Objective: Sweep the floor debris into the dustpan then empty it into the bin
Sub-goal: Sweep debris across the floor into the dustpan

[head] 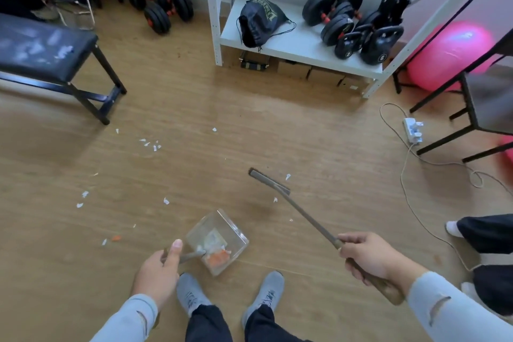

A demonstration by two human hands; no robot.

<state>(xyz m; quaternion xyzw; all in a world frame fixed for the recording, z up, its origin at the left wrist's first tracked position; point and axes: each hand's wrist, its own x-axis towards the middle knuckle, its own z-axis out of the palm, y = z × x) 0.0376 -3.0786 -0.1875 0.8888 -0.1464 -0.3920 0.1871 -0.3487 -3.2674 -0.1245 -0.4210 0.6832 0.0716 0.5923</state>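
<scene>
Debris (151,144) is sitting mostly in the left half of the frame, white scraps scattered across the floor (319,133) to the left of and beyond the dustpan (219,239), with a couple of bits right by the broom head (268,181) at centre. So the broom is lying on the wrong side of most of it; its long handle is running diagonally from lower right up to the head at centre. The right hand (369,257) is gripping that handle, fingers wrapped fully round it. The left hand (159,272) is clenching the dustpan's handle, thumb up, pan mouth pointing towards upper right with some orange and white scraps already inside. No bin anywhere I can see. I'm guessing the left-side bits need the broom swinging over them next.
</scene>
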